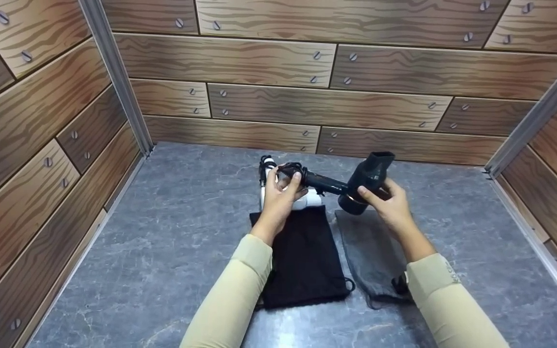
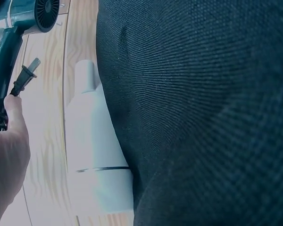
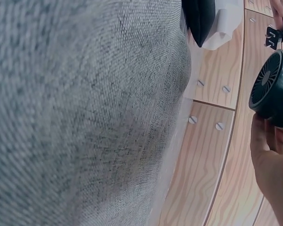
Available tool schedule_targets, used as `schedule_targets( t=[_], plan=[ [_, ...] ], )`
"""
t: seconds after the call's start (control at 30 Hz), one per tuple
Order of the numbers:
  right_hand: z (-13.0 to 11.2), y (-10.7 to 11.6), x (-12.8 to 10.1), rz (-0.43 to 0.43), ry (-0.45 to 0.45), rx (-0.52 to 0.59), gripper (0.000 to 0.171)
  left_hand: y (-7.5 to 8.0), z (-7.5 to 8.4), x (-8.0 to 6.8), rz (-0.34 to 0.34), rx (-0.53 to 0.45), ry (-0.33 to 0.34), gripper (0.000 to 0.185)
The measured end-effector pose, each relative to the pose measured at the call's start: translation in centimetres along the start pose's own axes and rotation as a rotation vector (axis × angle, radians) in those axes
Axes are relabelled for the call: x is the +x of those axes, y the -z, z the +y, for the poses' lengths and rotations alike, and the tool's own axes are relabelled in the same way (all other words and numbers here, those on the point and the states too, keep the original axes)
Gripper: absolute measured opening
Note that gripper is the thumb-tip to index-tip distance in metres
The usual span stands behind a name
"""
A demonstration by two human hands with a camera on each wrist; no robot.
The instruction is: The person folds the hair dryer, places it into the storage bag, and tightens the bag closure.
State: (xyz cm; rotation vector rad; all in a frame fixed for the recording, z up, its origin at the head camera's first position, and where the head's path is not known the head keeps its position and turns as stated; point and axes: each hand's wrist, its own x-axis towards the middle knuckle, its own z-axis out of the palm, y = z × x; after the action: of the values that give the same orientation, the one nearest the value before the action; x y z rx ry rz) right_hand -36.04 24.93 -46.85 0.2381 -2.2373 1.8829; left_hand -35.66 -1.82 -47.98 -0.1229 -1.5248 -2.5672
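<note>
"Dryer (image 1: 369, 171) in the head view: where?"

"Over the table (image 1: 172, 232), by the grey bag's (image 1: 370, 251) far end. Left hand (image 1: 278, 198) grips its handle; right hand (image 1: 389, 208) holds its barrel. Left of the grey bag lies a black bag (image 1: 302, 261), a white dryer (image 1: 313, 198) at its far edge."

"Left wrist?"

"Thumb (image 2: 15, 112) by the plug (image 2: 23, 81); other fingers, I can't tell."

"Right wrist?"

"Fingers (image 3: 258, 136) touch the barrel beside its round grille (image 3: 266, 77)."
</note>
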Motion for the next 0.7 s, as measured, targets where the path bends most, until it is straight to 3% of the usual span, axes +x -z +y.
schedule_targets(
  t=[0.17,0.33,0.57,0.7],
  plan=[
    [-0.19,0.16,-0.32,-0.062,0.007,0.012,0.041,0.31,-0.06,-0.13,0.024,-0.013,-0.012,0.047],
    [-0.35,0.39,-0.65,-0.107,0.014,0.109,0.037,0.39,0.04,-0.33,0.017,-0.016,-0.017,0.047],
    [-0.24,0.31,-0.91,-0.099,0.041,0.149,0.034,0.4,0.26,-0.67,0.007,-0.009,-0.019,0.05],
    [-0.5,-0.08,-0.86,-0.094,0.021,0.254,0.029,0.37,0.55,-0.67,0.012,0.001,-0.019,0.054]
  ],
)
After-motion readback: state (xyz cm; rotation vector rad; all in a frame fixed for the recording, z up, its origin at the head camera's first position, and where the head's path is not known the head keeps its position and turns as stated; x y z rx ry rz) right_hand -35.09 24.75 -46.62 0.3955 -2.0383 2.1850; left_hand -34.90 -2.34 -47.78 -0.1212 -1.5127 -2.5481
